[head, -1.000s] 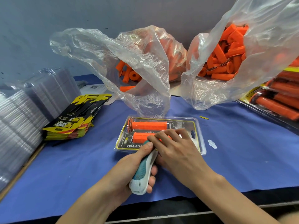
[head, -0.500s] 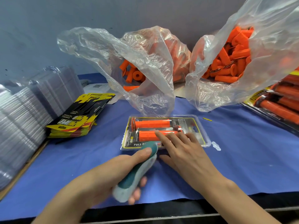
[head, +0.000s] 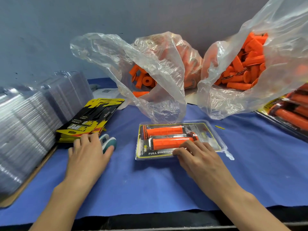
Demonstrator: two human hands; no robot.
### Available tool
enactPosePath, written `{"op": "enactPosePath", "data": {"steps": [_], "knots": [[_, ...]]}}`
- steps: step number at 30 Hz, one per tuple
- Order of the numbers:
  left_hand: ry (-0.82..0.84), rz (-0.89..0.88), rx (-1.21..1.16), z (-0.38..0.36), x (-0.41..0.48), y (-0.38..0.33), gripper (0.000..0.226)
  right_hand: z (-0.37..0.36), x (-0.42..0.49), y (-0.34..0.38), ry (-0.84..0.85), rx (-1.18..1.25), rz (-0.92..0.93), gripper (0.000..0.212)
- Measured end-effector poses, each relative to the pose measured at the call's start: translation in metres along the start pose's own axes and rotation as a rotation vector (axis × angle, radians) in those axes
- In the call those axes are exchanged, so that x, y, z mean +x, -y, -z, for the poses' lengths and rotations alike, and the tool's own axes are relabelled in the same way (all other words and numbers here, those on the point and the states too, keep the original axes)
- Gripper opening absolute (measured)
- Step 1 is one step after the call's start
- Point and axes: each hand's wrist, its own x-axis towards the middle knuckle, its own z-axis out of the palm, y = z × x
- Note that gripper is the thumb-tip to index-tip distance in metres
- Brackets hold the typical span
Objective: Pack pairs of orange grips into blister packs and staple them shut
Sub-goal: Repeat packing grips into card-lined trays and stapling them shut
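From the head view, two clear plastic bags stand at the far side. The left bag and the right bag each hold loose orange grips.

In the middle of the blue cloth lies a blister pack with a pair of grips inside, side by side.

The right hand rests its lightly bent fingertips and thumb on the pack's near right edge, holding nothing.

Well to the left, the left hand lies spread over a stapler, fingers nearly straight, just beside a stack of printed cards.

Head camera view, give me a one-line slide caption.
Right hand rests on the blister pack holding two orange grips; left hand touches the stapler beside the card stack.
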Motion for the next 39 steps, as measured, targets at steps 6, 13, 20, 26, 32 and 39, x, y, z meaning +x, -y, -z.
{"op": "enactPosePath", "data": {"steps": [6, 13, 20, 26, 32, 39], "knots": [[0.315, 0.073, -0.943, 0.003, -0.011, -0.05, 0.018, -0.003, 0.004, 0.001, -0.022, -0.107, 0.002, 0.015], [0.728, 0.291, -1.316, -0.003, -0.022, -0.08, 0.016, 0.004, 0.004, -0.005, -0.06, -0.136, -0.038, 0.013], [0.952, 0.266, -1.398, 0.001, -0.05, -0.09, 0.021, 0.008, 0.004, 0.012, -0.029, -0.02, 0.177, 0.016], [0.761, 0.294, -1.301, 0.0, -0.044, -0.09, 0.029, 0.011, 0.005, 0.014, -0.057, 0.024, 0.25, 0.009], [0.723, 0.194, -1.124, -0.006, -0.036, -0.089, 0.05, 0.011, 0.003, 0.017, -0.053, 0.063, 0.144, 0.011], [0.666, 0.143, -1.21, -0.012, -0.027, -0.089, 0.013, 0.007, 0.008, 0.025, -0.036, 0.108, 0.269, 0.009]]}}
